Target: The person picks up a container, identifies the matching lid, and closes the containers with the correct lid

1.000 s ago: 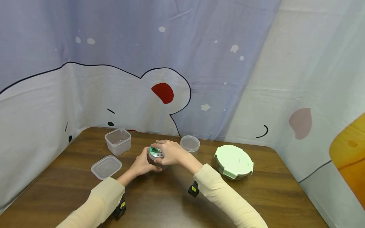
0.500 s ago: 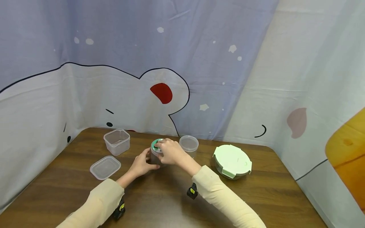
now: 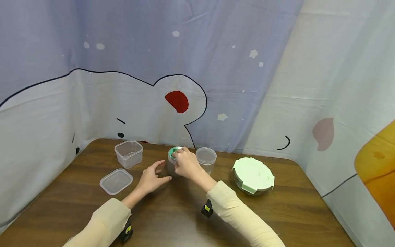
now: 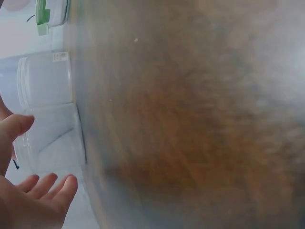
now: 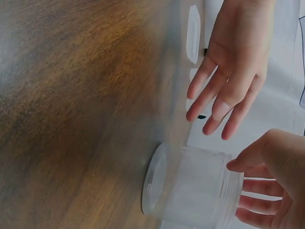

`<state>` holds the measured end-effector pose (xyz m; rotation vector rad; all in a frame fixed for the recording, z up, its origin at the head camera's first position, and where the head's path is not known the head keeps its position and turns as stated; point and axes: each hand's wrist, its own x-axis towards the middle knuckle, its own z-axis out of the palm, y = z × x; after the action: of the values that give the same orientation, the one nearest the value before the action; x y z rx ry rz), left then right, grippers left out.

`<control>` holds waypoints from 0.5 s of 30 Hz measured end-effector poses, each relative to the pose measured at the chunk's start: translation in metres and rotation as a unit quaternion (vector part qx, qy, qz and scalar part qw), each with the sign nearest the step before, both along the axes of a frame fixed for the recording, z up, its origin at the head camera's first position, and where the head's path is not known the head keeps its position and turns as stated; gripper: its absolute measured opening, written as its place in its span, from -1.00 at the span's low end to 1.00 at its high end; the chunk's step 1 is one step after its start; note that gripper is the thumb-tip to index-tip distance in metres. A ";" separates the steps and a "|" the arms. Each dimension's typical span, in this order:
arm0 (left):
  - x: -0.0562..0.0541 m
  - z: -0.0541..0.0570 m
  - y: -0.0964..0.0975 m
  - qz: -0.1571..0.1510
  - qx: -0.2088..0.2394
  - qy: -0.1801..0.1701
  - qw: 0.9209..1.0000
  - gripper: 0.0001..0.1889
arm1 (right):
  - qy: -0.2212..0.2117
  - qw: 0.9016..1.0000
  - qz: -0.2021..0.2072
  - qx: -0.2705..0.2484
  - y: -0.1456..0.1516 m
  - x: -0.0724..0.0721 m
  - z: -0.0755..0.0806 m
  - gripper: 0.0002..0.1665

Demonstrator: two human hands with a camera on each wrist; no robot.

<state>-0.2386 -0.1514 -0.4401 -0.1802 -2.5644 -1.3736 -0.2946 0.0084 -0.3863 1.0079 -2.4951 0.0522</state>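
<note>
A clear plastic jar with a green-labelled lid stands upright near the back of the table. My right hand grips its lid from above, thumb at the rim and fingers over the far side; in the right wrist view this hand is around the lid end of the jar. My left hand is apart from the jar, on its left, fingers spread and holding nothing. Right beside the gripped jar is a second clear round jar, which appears next to it in the left wrist view.
At the back left is an uncovered rectangular plastic box. Its flat clear lid lies in front of it. On the right sits a round bowl with a pale green clip lid. A printed curtain hangs behind the wooden table.
The lidded jar has moved right and back, closer to the second jar, with my right hand on its lid. My left hand has come off it and drawn slightly left.
</note>
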 end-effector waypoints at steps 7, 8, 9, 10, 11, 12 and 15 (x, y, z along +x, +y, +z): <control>-0.001 0.005 -0.003 0.039 0.000 0.037 0.999 -0.39 | 0.045 0.999 -0.017 -0.012 0.002 -0.002 0.000 -0.60; 0.000 0.006 -0.004 0.042 0.004 0.044 0.998 -0.42 | 0.056 0.998 -0.016 -0.016 0.001 -0.001 -0.002 -0.59; 0.000 0.008 -0.006 0.046 0.010 0.051 0.998 -0.45 | 0.065 0.998 -0.014 -0.020 -0.001 -0.001 -0.003 -0.58; 0.001 0.009 -0.009 0.053 0.016 0.058 0.997 -0.48 | 0.074 0.997 -0.007 -0.025 -0.003 0.000 -0.004 -0.57; 0.001 0.011 -0.011 0.061 0.022 0.066 0.996 -0.51 | 0.082 0.996 0.002 -0.031 -0.006 0.001 -0.005 -0.58; 0.002 0.013 -0.014 0.068 0.027 0.074 0.995 -0.54 | 0.089 0.995 0.012 -0.036 -0.008 0.002 -0.006 -0.58; 0.000 0.020 -0.021 0.086 0.036 0.100 0.991 -0.60 | 0.100 0.993 0.035 -0.050 -0.016 0.004 -0.010 -0.61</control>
<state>-0.2386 -0.1726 -0.4199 -0.0782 -2.3058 -1.3117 -0.2909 -0.0071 -0.3960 1.0084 -2.2541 0.0919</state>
